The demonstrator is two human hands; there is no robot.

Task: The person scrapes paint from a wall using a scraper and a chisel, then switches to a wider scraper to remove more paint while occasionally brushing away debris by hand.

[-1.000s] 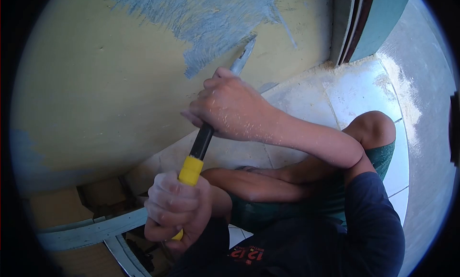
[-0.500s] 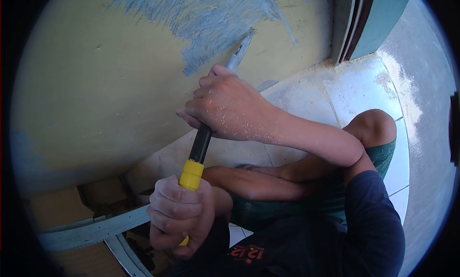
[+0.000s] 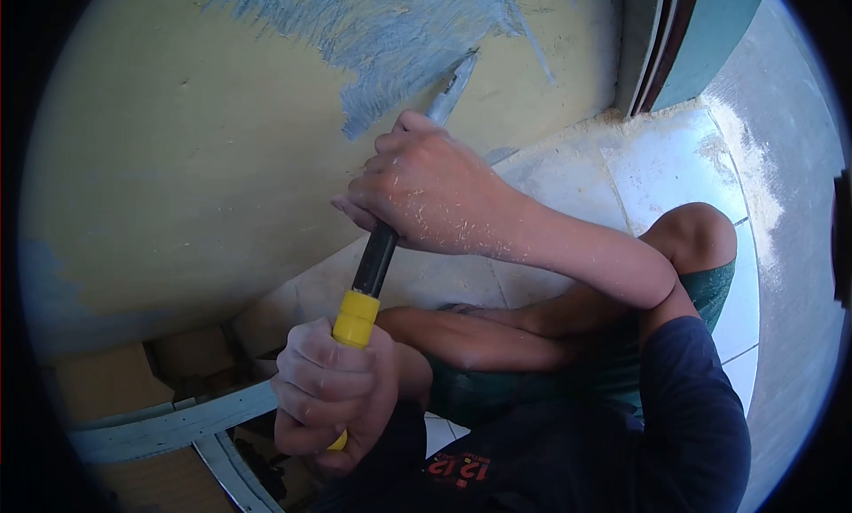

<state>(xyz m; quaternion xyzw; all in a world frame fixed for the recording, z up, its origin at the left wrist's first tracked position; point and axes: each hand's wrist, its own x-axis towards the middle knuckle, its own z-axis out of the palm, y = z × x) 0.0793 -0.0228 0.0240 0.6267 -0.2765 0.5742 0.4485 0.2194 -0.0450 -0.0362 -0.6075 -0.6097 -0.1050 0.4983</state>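
A long scraper [image 3: 376, 261] with a black and yellow handle slants up to the wall [image 3: 222, 176]. My left hand [image 3: 328, 389] wraps round the yellow grip at its lower end. Higher up, my right hand [image 3: 426, 189] is closed round the shaft, with pale flakes stuck to its back and wrist. The scraper's grey metal blade [image 3: 457, 80] meets the wall at the lower edge of a rough blue-grey patch [image 3: 390, 43], where the yellowish paint is scraped away. My fingers hide part of the shaft.
A door frame [image 3: 643, 47] with a greenish door stands at the upper right. Pale dust lies on the tiled floor [image 3: 661, 171]. My bent leg [image 3: 497, 340] is close below the right forearm. A worn, light-blue wooden frame [image 3: 160, 431] is at the lower left.
The scraper's blade has shifted slightly up and to the right along the wall. My right hand has moved with it, while my left hand keeps its grip almost in place.
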